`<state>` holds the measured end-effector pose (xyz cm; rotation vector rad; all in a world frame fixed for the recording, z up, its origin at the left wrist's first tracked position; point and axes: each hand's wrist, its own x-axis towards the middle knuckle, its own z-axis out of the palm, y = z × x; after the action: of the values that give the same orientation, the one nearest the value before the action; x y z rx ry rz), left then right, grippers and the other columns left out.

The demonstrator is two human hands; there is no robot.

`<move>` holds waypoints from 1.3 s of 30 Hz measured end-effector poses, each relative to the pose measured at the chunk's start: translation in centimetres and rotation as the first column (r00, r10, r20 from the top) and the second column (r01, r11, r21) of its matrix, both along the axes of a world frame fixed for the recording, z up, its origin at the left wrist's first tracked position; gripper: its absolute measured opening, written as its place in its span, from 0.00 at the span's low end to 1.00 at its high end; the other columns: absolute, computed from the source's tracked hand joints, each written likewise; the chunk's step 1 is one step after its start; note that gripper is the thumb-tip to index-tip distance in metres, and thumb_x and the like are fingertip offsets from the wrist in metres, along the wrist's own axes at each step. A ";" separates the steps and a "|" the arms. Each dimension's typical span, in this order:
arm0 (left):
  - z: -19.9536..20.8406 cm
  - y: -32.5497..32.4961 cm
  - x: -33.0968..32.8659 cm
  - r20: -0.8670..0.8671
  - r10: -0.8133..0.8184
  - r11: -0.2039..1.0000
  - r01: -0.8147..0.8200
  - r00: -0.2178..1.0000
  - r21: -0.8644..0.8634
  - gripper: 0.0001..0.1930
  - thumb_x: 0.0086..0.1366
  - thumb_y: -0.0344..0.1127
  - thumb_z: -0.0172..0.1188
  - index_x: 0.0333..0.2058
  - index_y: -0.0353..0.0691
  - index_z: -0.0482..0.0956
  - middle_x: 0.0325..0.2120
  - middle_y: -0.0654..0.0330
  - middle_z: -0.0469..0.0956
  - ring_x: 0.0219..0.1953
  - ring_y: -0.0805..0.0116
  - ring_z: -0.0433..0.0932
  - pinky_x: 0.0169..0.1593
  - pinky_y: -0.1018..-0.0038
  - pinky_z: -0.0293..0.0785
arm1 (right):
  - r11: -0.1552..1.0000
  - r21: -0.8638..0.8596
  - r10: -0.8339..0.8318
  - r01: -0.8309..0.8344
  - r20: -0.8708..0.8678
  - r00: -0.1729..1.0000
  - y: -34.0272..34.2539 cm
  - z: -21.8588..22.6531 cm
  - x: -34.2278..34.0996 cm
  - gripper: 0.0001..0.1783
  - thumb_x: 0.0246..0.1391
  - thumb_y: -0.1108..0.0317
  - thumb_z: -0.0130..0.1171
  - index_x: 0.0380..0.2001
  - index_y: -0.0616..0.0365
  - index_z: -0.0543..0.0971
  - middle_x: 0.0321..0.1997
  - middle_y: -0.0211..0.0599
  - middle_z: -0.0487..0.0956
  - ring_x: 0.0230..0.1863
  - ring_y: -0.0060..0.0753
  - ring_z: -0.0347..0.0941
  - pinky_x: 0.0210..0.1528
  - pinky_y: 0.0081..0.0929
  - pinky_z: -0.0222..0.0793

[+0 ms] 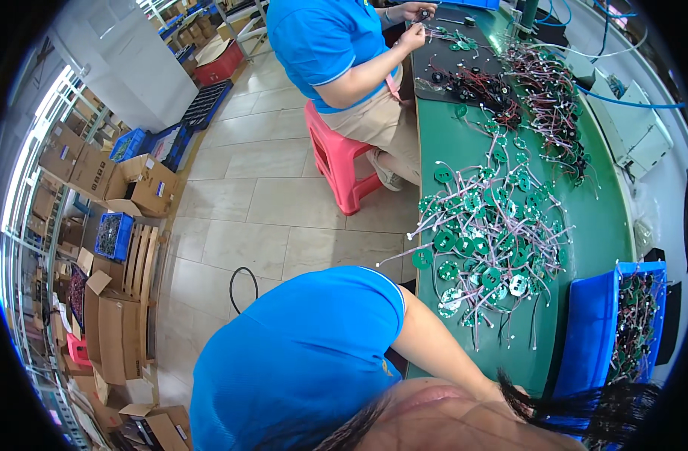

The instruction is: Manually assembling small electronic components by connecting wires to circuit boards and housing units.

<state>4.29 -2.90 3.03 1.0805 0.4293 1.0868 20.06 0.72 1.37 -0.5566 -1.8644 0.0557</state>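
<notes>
Neither my left hand nor my right hand shows. A bare forearm [451, 342] in a short blue sleeve [306, 346] reaches across the table's near edge. Its hand end is hidden behind dark hair at the lower right, so anything it holds cannot be seen. Nearest to this arm is a loose heap of round green circuit boards [491, 278] with pinkish-grey wires and small white plugs. The heap lies on the green table mat [536, 331]. To the right, a blue plastic bin [592, 316] holds many wired parts.
A co-worker in a blue shirt [314, 45] sits on a pink stool [330, 154], fingering a small part. Red-and-black wired parts [479, 86] lie on a black mat before them. Another wire heap [547, 98] runs along the far side. Cardboard boxes [115, 331] line the left.
</notes>
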 end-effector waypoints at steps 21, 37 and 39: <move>-2.6 -0.5 1.0 0.289 -0.118 0.935 0.204 0.950 -0.289 0.07 0.58 0.33 0.56 0.22 0.46 0.70 0.18 0.73 0.67 0.22 0.80 0.60 0.27 0.80 0.58 | 0.525 -0.709 -0.499 0.472 0.193 0.845 -10.1 3.7 -2.9 0.14 0.60 0.63 0.45 0.28 0.64 0.70 0.23 0.40 0.72 0.23 0.29 0.65 0.26 0.23 0.63; -3.4 -1.7 3.4 0.138 -0.153 0.942 0.187 0.978 -0.277 0.08 0.64 0.35 0.52 0.33 0.37 0.76 0.28 0.60 0.78 0.29 0.72 0.77 0.37 0.80 0.75 | 0.670 -0.608 -0.604 0.425 -0.115 0.789 -9.5 1.7 -2.0 0.10 0.55 0.68 0.48 0.27 0.63 0.74 0.22 0.40 0.73 0.24 0.32 0.67 0.28 0.23 0.65; -3.0 -1.8 3.5 0.113 -0.129 0.941 0.157 0.985 -0.300 0.08 0.64 0.34 0.53 0.32 0.37 0.75 0.27 0.61 0.78 0.27 0.73 0.76 0.36 0.81 0.75 | 0.663 -0.645 -0.591 0.380 -0.139 0.795 -10.0 2.5 -2.3 0.10 0.55 0.68 0.48 0.26 0.63 0.74 0.21 0.40 0.73 0.24 0.32 0.67 0.28 0.23 0.66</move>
<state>7.81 -4.65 0.07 0.7700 0.4240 0.9011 17.76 -9.23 3.91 -1.3964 -1.2703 0.3591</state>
